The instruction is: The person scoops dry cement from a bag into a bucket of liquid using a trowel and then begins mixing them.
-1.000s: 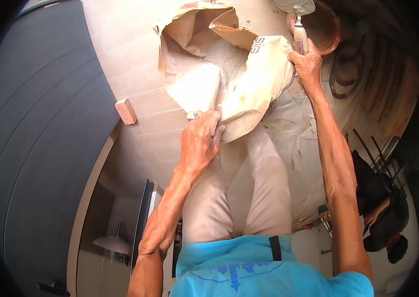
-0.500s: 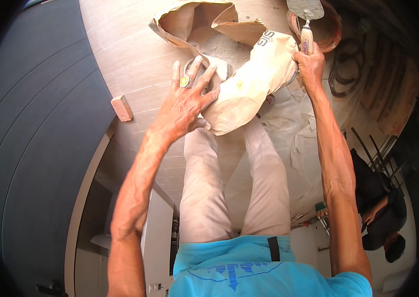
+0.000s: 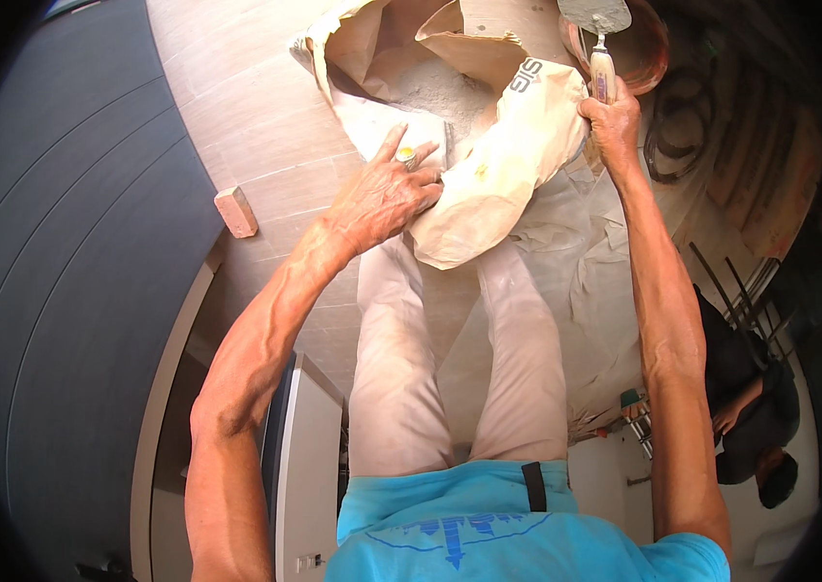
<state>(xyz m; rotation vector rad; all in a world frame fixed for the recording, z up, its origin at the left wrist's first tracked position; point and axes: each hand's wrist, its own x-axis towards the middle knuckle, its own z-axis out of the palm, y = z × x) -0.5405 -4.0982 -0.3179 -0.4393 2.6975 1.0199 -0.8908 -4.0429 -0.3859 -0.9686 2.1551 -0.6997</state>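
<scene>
A brown paper sack [image 3: 508,160], torn open, lies in front of my legs, its front flap folded over toward me. Grey powder [image 3: 442,92] shows inside. My left hand [image 3: 387,194], with a yellow-stoned ring, is at the flap's left edge, fingers bent against the paper and the thumb hidden; it seems to pinch the edge. My right hand [image 3: 613,126] is closed round the wooden handle of a trowel [image 3: 602,73], whose blade points away and carries grey residue. That hand also touches the sack's right side.
A reddish bucket [image 3: 646,53] stands behind the trowel. Coiled hose or cable [image 3: 678,131] lies at the right. A brick [image 3: 236,212] sits on the tiled floor at left, near a dark panel [image 3: 71,242]. Plastic sheeting [image 3: 586,262] covers floor at right. Another person [image 3: 756,417] crouches at lower right.
My left hand has moved right and slightly down; its spread fingers have drawn in against the sack's edge. The right hand with the trowel has hardly moved.
</scene>
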